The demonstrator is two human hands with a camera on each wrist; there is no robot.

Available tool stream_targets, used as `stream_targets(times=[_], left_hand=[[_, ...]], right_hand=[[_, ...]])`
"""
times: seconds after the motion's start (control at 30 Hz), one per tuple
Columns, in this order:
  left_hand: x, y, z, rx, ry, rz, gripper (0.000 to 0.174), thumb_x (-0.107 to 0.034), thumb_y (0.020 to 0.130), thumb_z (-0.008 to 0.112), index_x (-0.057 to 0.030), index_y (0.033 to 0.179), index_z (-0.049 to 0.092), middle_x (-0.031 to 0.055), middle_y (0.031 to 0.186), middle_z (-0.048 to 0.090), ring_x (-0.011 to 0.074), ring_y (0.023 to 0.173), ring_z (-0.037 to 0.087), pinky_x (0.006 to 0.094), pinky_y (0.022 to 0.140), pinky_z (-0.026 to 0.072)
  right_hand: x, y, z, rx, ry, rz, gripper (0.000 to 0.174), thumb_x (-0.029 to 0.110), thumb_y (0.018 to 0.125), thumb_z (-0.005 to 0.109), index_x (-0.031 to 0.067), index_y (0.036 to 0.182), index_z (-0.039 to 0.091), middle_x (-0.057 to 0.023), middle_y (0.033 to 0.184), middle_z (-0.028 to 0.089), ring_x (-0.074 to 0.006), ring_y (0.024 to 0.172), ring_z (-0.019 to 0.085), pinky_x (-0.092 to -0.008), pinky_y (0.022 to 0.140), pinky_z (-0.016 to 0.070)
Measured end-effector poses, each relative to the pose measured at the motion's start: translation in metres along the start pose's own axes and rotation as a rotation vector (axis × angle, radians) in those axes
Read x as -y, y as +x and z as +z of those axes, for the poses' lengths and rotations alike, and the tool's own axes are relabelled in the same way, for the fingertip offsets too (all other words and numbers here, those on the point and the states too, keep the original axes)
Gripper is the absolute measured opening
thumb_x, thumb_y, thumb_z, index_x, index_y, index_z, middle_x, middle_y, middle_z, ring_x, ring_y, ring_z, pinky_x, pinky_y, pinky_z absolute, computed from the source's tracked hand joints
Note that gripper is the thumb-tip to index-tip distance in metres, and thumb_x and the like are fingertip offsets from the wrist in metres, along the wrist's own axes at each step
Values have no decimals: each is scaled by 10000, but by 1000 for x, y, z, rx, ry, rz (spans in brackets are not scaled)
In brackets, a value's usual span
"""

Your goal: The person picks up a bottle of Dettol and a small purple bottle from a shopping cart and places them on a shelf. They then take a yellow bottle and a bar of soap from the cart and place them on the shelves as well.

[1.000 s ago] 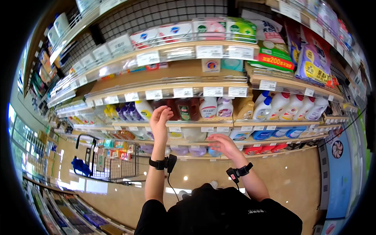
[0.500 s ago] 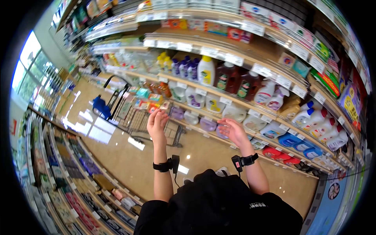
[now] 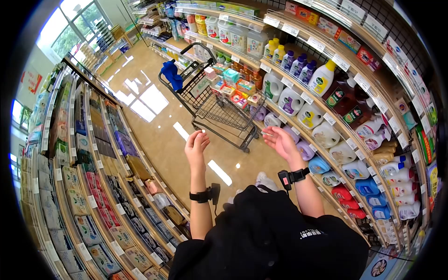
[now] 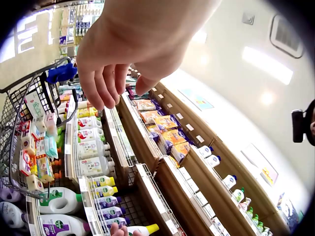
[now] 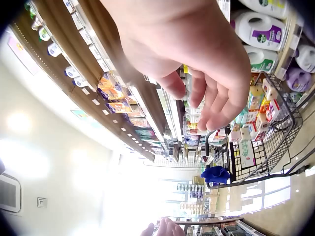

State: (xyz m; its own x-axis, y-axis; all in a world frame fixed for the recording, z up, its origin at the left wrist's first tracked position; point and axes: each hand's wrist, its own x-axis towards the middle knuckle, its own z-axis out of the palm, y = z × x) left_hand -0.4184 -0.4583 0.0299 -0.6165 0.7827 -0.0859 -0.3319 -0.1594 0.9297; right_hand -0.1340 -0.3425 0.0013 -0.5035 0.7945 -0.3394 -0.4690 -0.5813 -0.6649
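Both of my hands are raised in front of me and hold nothing. My left hand [image 3: 198, 139] hangs over the bare floor with its fingers loosely curled, as the left wrist view [image 4: 114, 73] also shows. My right hand [image 3: 276, 136] is held palm-up with relaxed fingers near the lower shelf of large detergent bottles [image 3: 298, 105]; in the right wrist view its fingers [image 5: 215, 101] droop loosely. A wire shopping cart [image 3: 219, 105] with several small boxes in it stands just beyond both hands.
A long shelf unit [image 3: 373, 107] of bottles runs along my right. Low shelves of packets [image 3: 98, 186] line my left. The glossy aisle floor [image 3: 158, 126] runs between them towards windows. A blue cloth [image 3: 170, 74] hangs on the cart handle.
The view has swung left from the bottle shelves to the aisle and cart. My left hand has dropped away from the shelf; both hands still hold nothing.
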Motion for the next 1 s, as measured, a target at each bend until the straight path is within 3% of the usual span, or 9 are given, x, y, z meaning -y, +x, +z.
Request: stream_targets(times=[0.43, 0.83, 1.0], left_hand=[[-6, 68, -51, -154, 83, -20, 318, -196, 903, 570, 18, 1136, 540, 111, 992, 617, 185, 899, 615, 317, 801, 523], [-3, 207, -20, -147, 132, -76, 313, -189, 887, 604, 17, 1117, 550, 104, 971, 626, 165, 862, 613, 303, 774, 519], [13, 259, -8, -67, 177, -124, 319, -207, 894, 587, 0, 1133, 545, 97, 995, 627, 166, 885, 614, 293, 778, 509]], right_hand=[[-32, 133, 17, -41, 106, 112, 199, 208, 894, 531, 65, 1028, 568, -118, 1053, 649, -211, 888, 632, -352, 787, 508], [1, 251, -8, -96, 229, 150, 211, 199, 887, 527, 62, 1038, 580, -120, 1049, 655, -214, 900, 631, -353, 789, 509], [17, 266, -6, -132, 286, 103, 226, 198, 882, 527, 44, 1043, 563, -124, 1051, 645, -212, 889, 624, -358, 804, 510]])
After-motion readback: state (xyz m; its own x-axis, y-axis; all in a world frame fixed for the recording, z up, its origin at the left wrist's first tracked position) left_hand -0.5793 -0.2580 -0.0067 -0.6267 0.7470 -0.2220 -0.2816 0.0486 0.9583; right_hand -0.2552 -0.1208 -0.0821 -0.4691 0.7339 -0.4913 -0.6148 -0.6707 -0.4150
